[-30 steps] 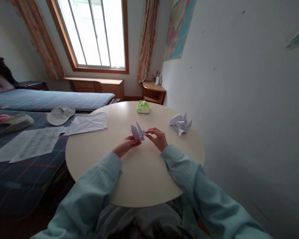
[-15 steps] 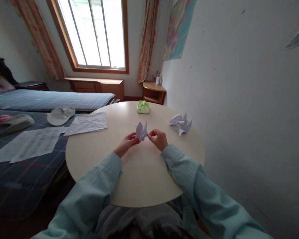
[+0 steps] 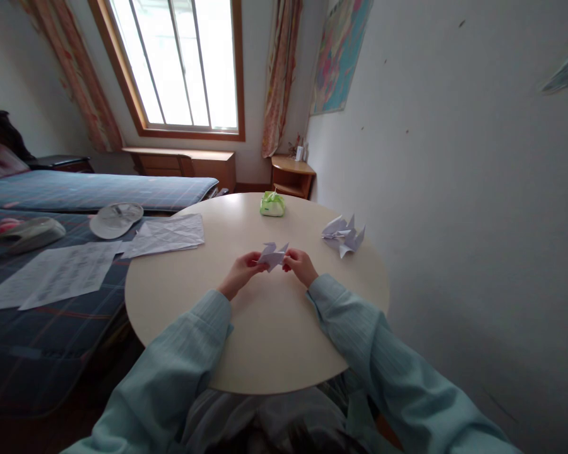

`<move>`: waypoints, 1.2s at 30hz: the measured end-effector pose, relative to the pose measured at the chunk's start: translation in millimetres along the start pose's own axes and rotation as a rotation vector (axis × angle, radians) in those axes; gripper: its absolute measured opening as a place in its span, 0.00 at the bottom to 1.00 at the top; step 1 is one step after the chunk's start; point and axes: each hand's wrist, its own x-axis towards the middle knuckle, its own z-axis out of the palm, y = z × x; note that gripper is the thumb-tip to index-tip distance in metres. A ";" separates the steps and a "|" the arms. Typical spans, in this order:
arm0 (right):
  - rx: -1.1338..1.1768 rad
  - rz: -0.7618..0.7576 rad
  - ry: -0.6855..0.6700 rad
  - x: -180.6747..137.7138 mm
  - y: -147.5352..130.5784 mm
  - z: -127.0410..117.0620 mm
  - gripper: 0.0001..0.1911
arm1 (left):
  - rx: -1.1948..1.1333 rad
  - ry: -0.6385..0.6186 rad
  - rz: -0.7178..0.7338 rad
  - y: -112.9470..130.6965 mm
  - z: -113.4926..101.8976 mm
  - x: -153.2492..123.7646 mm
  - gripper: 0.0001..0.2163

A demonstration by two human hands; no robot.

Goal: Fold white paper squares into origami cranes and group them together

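A folded white paper crane is held between my two hands above the round table, its wings spread low to either side. My left hand pinches the crane's left end between thumb and fingers. On the other side, my right hand has its fingertips closed on the crane's right end. The small part under the right fingertips is hidden. More folded paper cranes lie close together at the table's right side, beyond my right hand.
The round cream table stands against the white wall on the right. A green tissue pack sits near its far edge. Paper sheets overlap the table's left edge. On the bed lie printed sheets and a white cap.
The crane's wings stood upright and close together before; now they are lower and spread apart. My right hand has moved slightly, and both hands remain at the crane.
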 end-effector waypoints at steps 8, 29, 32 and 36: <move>0.454 0.282 -0.120 1.0 -3.2 -0.7 0.05 | 0.117 0.076 0.147 -3.2 1.0 3.6 0.11; 0.707 0.516 -0.143 2.1 -6.1 -4.3 0.05 | 0.202 0.043 0.179 -9.3 0.4 4.6 0.07; 0.703 0.457 -0.060 4.4 -5.4 -5.8 0.09 | 0.173 0.027 0.149 -10.0 1.7 5.1 0.11; 0.686 0.383 0.007 6.2 -5.0 -7.6 0.10 | 0.209 0.075 0.138 -9.3 1.3 5.7 0.13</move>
